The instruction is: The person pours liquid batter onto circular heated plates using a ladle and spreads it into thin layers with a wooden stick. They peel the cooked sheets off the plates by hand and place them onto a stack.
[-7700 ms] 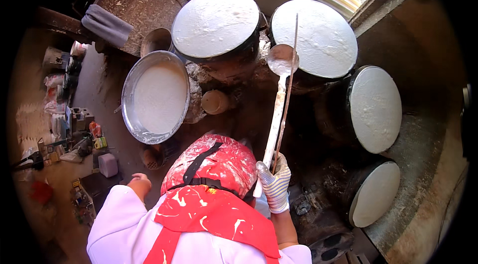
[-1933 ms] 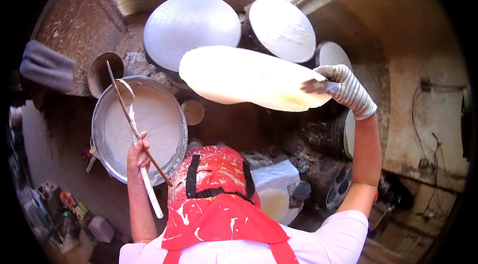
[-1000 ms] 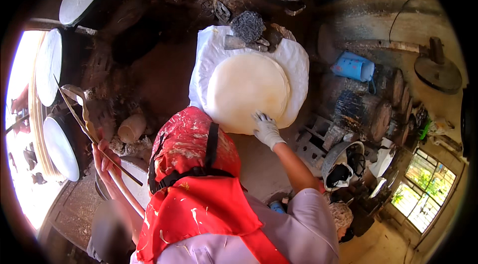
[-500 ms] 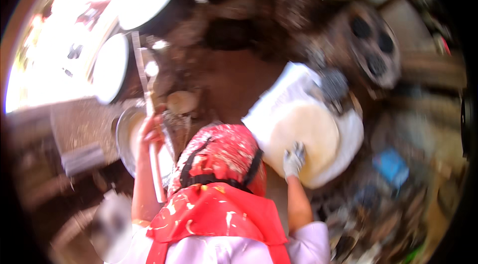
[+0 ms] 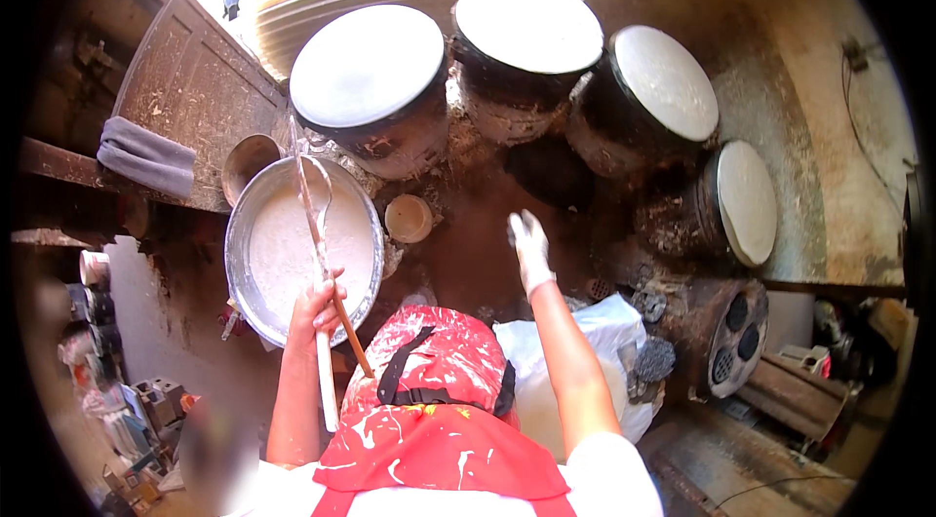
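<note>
At centre left of the frame the left hand [image 5: 317,307] is clamped around a white-handled ladle [image 5: 320,254] and a thin wooden stick [image 5: 327,273], both over the wide metal basin [image 5: 244,268], which is filled with pale batter. The gloved right hand [image 5: 531,246] hovers at centre, fingers apart, holding nothing. Across the upper frame four dark round pots [image 5: 390,142] each carry a flat white sheet on top.

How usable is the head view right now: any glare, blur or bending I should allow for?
Head view: sharp at centre, the left hand on the ladle over the batter basin reads clearly; daylight blows out the top edge; the round drums bend toward the rim; the lower left corner is smeared.
</note>
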